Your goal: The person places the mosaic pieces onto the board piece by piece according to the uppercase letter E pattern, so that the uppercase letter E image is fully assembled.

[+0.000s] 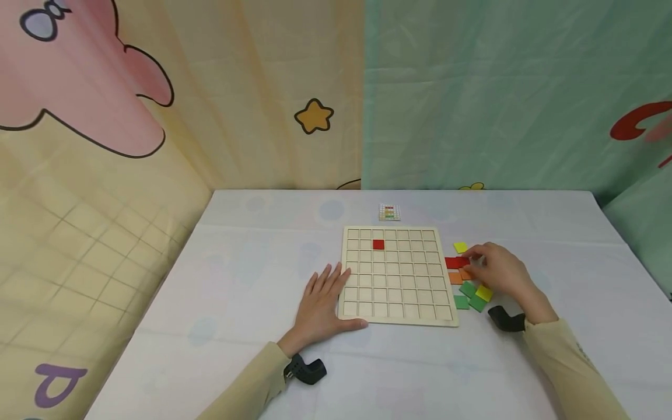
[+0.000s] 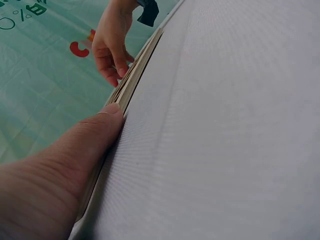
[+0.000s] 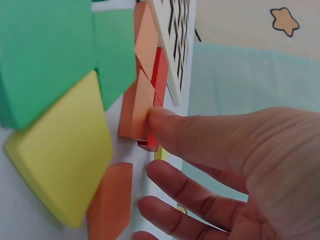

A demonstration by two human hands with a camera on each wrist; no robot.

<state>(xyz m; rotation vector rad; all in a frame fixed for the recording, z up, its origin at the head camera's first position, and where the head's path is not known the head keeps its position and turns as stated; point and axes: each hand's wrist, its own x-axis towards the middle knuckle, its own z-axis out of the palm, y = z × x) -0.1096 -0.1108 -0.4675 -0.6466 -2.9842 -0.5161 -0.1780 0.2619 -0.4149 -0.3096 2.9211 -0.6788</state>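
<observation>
A pale wooden grid board (image 1: 397, 280) lies flat on the table, with one red square tile (image 1: 378, 244) in a cell near its top. My left hand (image 1: 321, 306) rests at the board's left corner, fingers spread straight and thumb along the near edge; its thumb (image 2: 100, 127) touches that edge in the left wrist view. Right of the board, my right hand (image 1: 499, 269) has thumb and forefinger at opposite edges of a red tile (image 1: 462, 262). Another red tile (image 1: 451, 263) lies beside it. An orange tile (image 3: 137, 110) is next to the right thumb; the forefinger tip is hidden there.
Several loose tiles lie right of the board: orange (image 1: 455, 278), green (image 1: 462, 302), and yellow (image 1: 484, 293), some overlapping. A yellow tile (image 1: 461, 247) sits farther back. A small printed grid card (image 1: 389, 212) lies beyond the board. Black wrist devices (image 1: 306, 370) are on both wrists.
</observation>
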